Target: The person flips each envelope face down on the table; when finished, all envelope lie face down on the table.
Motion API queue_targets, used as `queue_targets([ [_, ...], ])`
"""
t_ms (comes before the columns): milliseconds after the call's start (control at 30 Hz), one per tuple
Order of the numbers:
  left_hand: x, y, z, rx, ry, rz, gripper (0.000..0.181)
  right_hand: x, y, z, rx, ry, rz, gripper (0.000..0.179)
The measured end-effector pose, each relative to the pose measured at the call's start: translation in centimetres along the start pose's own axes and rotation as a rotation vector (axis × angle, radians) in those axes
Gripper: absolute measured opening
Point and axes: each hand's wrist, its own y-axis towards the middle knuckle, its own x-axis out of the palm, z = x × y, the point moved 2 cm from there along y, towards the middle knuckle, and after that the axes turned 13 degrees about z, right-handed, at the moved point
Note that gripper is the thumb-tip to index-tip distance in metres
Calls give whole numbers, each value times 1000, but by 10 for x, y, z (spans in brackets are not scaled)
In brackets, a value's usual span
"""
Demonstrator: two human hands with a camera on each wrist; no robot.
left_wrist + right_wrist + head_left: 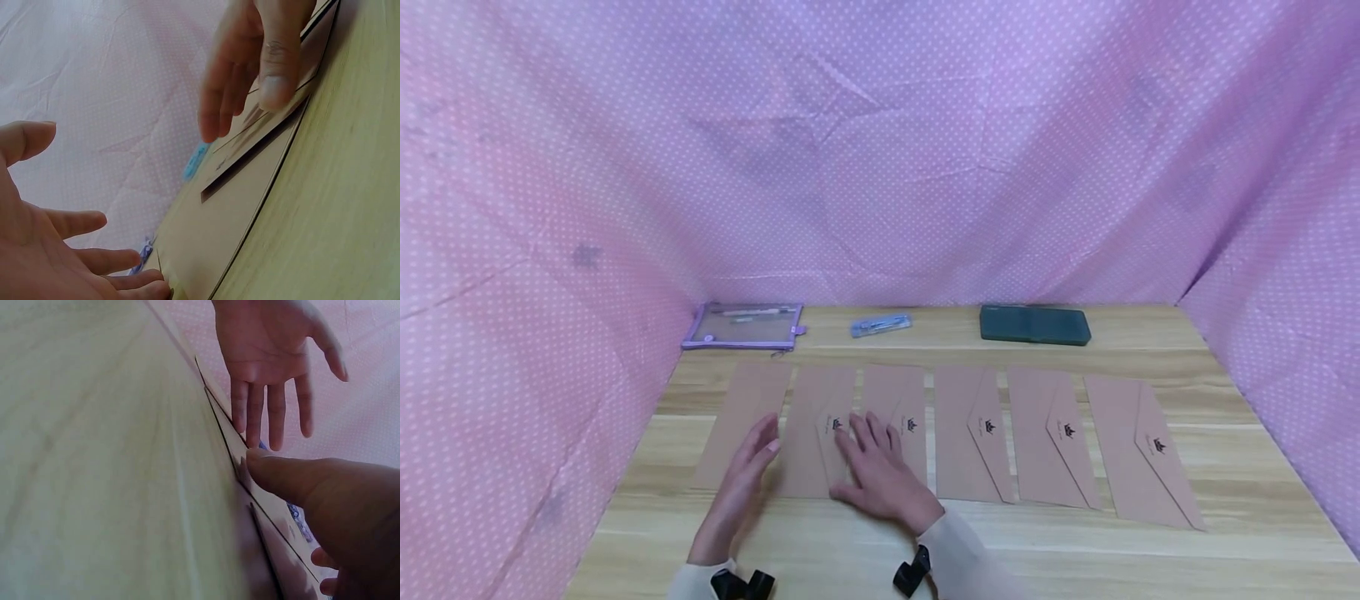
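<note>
Several brown paper envelopes lie side by side across the wooden table, most with a pointed flap and a small black crown print. My left hand [744, 479] is over the lower right part of the leftmost envelope [747, 400], which shows no flap. Its fingers are spread and the palm faces inward, as the left wrist view shows. My right hand [883, 475] reaches across the second envelope [807, 433] and the third envelope [891, 385], fingers extended near their crown prints. In the right wrist view the right thumb [281, 475] overlaps an envelope. Neither hand grips anything.
Along the back of the table are a purple-edged mesh pouch [741, 340] with pens inside, a light blue packet [881, 325] and a dark green case [1035, 325]. More flapped envelopes continue rightward, ending with a slanted envelope [1120, 450]. Pink dotted cloth [880, 167] surrounds the table.
</note>
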Motion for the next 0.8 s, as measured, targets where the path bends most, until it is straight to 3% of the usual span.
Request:
queue_targets([
  [233,1,1,1,-11,15,-11,60,5,0,2,-14,-48,-25,77],
  [400,0,3,0,-54,-94,-13,58,6,-1,2,-24,-76,-22,71],
  [567,-7,5,-4,-37,-303,-33,41,5,-1,1,-43,-103,-9,70],
  [733,-18,10,-8,37,-664,-233,50,4,-1,0,-41,-122,-14,70],
  [800,-22,13,-8,48,-763,-308,57,4,-1,1,-41,-131,-15,70],
])
